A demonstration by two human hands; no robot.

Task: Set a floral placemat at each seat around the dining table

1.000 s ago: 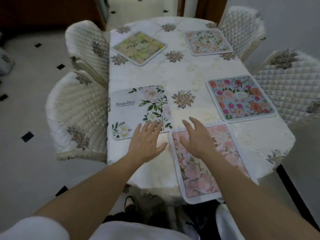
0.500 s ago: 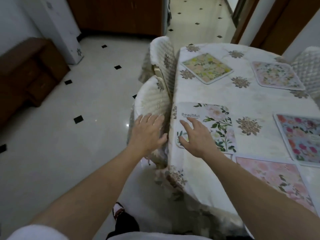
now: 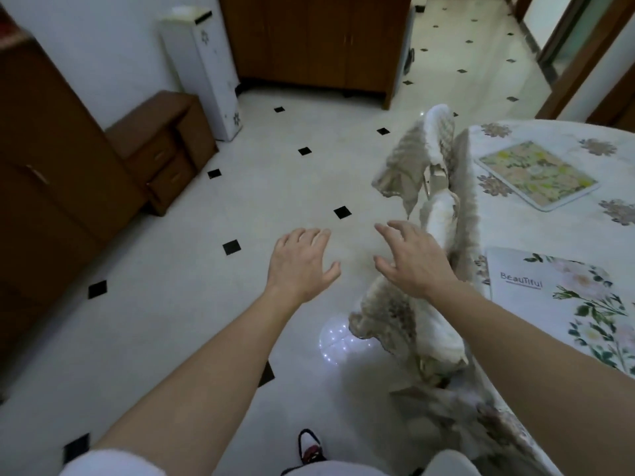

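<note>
The dining table (image 3: 536,231) with its cream flowered cloth fills the right edge of the head view. Two floral placemats lie on it: a white one printed "Beautiful" (image 3: 567,300) near me and a yellow-green one (image 3: 536,175) farther back. My left hand (image 3: 300,264) hovers over the floor, fingers spread and empty. My right hand (image 3: 412,259) hangs in front of a covered chair (image 3: 422,324), also spread and holding nothing. Both hands are off the table, left of its edge.
A second quilted chair (image 3: 422,156) stands behind the near one along the table's side. Brown cabinets (image 3: 51,187), a low drawer unit (image 3: 168,146) and a white tall unit (image 3: 206,70) line the left wall. Pale tiled floor (image 3: 213,304) stretches ahead; a shoe (image 3: 309,448) shows below.
My view has swung left, away from the table top toward the floor. Both hands left the placemats and now hang in the air beside the chairs. The pink and blue mats are out of sight.
</note>
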